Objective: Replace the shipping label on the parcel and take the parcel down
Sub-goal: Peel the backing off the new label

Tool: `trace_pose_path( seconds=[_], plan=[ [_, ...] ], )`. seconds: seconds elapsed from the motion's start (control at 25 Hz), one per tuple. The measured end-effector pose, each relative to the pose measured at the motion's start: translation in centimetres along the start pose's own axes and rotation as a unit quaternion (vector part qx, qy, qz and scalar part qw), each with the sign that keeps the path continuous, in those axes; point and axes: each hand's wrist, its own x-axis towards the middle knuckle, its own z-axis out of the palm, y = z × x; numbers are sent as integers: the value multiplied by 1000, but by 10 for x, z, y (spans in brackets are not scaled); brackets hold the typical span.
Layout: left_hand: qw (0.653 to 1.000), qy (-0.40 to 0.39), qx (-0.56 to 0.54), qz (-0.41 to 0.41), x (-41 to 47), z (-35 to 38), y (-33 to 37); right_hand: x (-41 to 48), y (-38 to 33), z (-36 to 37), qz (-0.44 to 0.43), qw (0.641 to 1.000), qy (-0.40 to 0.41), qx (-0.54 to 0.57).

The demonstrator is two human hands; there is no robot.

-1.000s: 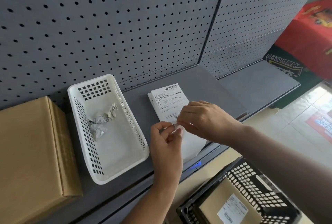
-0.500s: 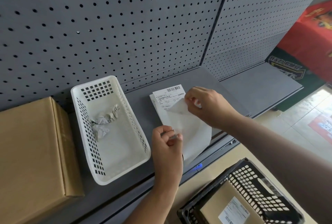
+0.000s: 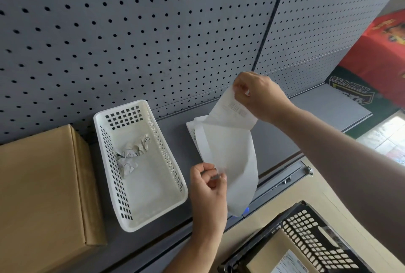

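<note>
My right hand (image 3: 259, 95) pinches the top corner of a white shipping label (image 3: 232, 111), lifted off its backing with its print showing through. My left hand (image 3: 208, 187) pinches the lower corner of the glossy backing sheet (image 3: 234, 163), which hangs over the shelf's front edge. Label and backing are peeled apart except along one edge near the middle. A brown cardboard parcel (image 3: 41, 196) stands on the grey shelf (image 3: 274, 143) at the far left, apart from both hands.
A white perforated basket (image 3: 142, 218) with crumpled label scraps (image 3: 133, 152) sits between the parcel and my hands. Below the shelf, a black crate (image 3: 306, 229) holds a labelled cardboard parcel (image 3: 282, 259). Pegboard backs the shelf. Another printed sheet (image 3: 191, 129) lies under the backing.
My right hand has risen up and to the right, peeling the label off its backing. My left hand has kept its pinch on the backing's lower corner.
</note>
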Motion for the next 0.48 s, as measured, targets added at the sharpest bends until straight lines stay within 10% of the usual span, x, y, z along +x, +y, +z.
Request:
trace_pose_path(
  seconds=[0.48],
  plan=[
    [1000, -11, 2, -15, -2, 1, -8, 66, 8, -43, -4, 996, 57, -68]
  ],
)
